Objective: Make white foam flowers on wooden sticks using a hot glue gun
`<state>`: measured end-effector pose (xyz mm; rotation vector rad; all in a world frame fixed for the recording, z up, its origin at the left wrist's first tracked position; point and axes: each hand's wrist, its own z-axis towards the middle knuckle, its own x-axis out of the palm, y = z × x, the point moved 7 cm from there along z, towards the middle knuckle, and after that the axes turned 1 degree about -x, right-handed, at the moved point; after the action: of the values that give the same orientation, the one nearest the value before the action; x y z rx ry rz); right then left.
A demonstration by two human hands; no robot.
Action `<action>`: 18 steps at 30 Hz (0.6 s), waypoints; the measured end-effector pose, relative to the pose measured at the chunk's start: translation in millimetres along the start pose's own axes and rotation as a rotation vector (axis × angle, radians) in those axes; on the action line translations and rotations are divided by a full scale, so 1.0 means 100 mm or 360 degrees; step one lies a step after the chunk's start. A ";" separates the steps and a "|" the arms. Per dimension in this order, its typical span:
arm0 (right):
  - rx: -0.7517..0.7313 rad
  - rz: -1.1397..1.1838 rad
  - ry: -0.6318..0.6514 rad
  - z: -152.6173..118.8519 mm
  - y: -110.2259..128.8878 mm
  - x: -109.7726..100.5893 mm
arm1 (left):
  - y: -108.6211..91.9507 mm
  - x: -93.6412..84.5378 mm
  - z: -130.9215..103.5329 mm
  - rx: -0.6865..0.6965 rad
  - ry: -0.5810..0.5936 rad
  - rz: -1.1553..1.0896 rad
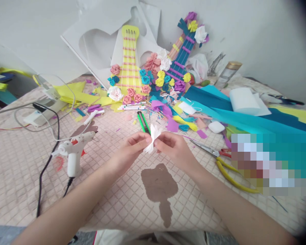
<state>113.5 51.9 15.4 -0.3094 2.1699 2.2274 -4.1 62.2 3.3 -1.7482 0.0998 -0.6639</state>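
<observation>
A small white paper bow, pinched narrow at its middle and fanned out at both ends (pixel 153 139), is held above the table in front of me. My left hand (pixel 132 146) grips its left side between thumb and fingers. On the other side, my right hand (pixel 172 144) pinches it the same way. Just behind the fingers lies a green box cutter (pixel 143 122), its lower end partly covered by the left hand and the paper. A white hot glue gun (pixel 75 153) stands to the left of my left hand.
Yellow-handled pliers (pixel 225 173) and red-handled scissors (pixel 206 148) lie at right, beside a pixelated patch. Paper guitars, one yellow (pixel 129 64) and one blue (pixel 185 51), lean at the back among paper scraps. Blue crepe sheets (pixel 244 119) and a white roll (pixel 244 101) lie right; cords (pixel 42 173) run left.
</observation>
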 end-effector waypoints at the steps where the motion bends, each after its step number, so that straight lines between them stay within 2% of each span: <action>1: -0.0004 -0.0022 -0.0019 0.00 0.00 -0.01 | -0.02 -0.01 0.00 0.0044 -0.0021 0.0056; 10: -0.0035 -0.0075 -0.0025 0.01 -0.01 -0.01 | -0.14 -0.05 -0.04 0.0196 -0.0170 0.0490; 18: -0.0017 -0.0144 -0.0017 0.02 -0.06 0.01 | -0.11 -0.07 -0.04 0.0118 -0.0188 0.0575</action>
<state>112.9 53.6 9.7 -0.3872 2.0949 2.1888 -14.5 65.1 11.7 -1.6385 0.2980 -0.2967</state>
